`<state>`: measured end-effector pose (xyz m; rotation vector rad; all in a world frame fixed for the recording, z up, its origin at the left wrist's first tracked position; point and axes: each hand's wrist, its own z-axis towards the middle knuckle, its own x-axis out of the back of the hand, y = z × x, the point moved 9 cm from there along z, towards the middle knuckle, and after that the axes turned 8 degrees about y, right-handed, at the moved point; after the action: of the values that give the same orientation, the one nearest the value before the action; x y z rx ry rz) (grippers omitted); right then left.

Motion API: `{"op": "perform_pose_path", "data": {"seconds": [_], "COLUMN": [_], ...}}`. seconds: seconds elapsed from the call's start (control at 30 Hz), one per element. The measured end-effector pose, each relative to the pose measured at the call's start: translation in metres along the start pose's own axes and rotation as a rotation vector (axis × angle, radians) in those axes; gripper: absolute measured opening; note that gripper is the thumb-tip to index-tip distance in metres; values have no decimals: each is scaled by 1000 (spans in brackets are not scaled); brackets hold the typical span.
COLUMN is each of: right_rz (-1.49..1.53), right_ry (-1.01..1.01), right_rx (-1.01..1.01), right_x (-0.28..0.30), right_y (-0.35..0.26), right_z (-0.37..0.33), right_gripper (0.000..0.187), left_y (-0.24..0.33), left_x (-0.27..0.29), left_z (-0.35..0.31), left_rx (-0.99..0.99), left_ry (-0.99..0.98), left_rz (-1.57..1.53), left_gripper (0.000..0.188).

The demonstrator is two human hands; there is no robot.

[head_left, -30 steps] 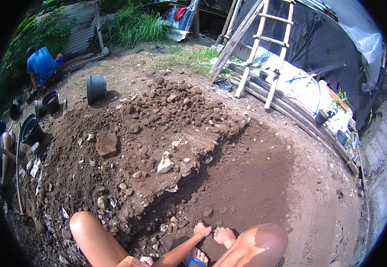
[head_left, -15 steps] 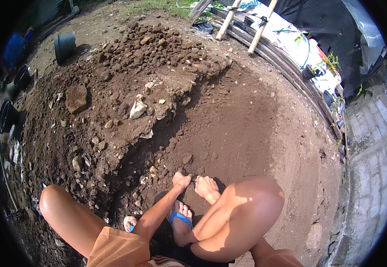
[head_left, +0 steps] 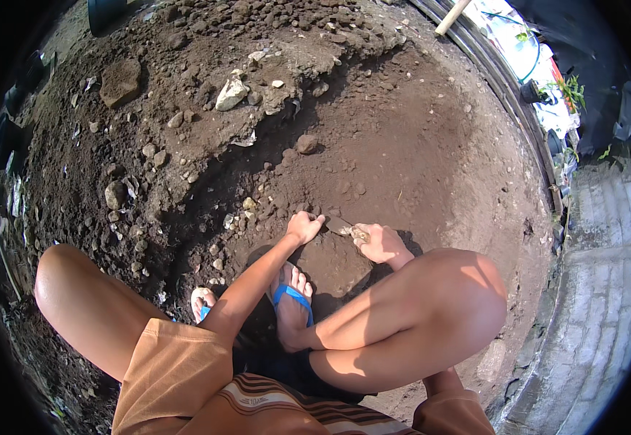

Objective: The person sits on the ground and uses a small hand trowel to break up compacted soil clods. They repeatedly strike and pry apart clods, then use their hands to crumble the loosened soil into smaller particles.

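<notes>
Fingers of my right hand [head_left: 382,243] were wrapped around the handle of a small trowel [head_left: 342,226], its dull blade pointing toward my left hand [head_left: 303,227], whose fingers were curled loosely together, tips touching the bare soil [head_left: 417,152] just beside the blade's tip. Trowel and both hands lay low over the smooth, scraped patch of earth directly ahead of my blue sandal [head_left: 291,297], between my two bent knees. Beyond the hands, a shadowed step in the ground rose to a rougher bank of clods and stones, with a pale rock [head_left: 231,94] and a large brown stone [head_left: 120,81] well apart from the work. Risk, as I judged it: with the blade so near my left fingertips, a push meeting a hidden pebble could skid it into them; loose clods on the bank edge could also crumble down onto the scraped patch.
</notes>
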<state>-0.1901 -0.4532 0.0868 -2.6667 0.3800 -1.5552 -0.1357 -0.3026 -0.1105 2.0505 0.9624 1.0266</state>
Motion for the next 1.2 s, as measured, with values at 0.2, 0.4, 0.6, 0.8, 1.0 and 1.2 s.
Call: {"op": "perform_pose_path", "data": {"seconds": [0.2, 0.4, 0.6, 0.8, 1.0, 1.2], "right_rz": [-75, -310, -210, -258, -215, -200], "right_ry": [-168, 66, 250, 415, 319, 188], "right_rx": [-119, -1, -30, -20, 41, 49], "right_x": [13, -17, -22, -35, -36, -19], "right_y": [13, -36, -28, -39, -37, -16], "right_z": [35, 33, 3, -23, -23, 33], "right_gripper": [43, 26, 25, 26, 29, 37], "left_y": [-12, -15, -9, -7, -9, -7], "left_x": [1, -1, -3, -5, -9, -5], "left_z": [9, 13, 9, 8, 10, 6], "left_rx": [27, 14, 47, 34, 27, 22], "left_ry": [107, 116, 33, -7, -53, -38], "left_rz": [-62, -96, -129, -129, -131, -131], "left_gripper": [53, 53, 51, 50, 49, 48]}}
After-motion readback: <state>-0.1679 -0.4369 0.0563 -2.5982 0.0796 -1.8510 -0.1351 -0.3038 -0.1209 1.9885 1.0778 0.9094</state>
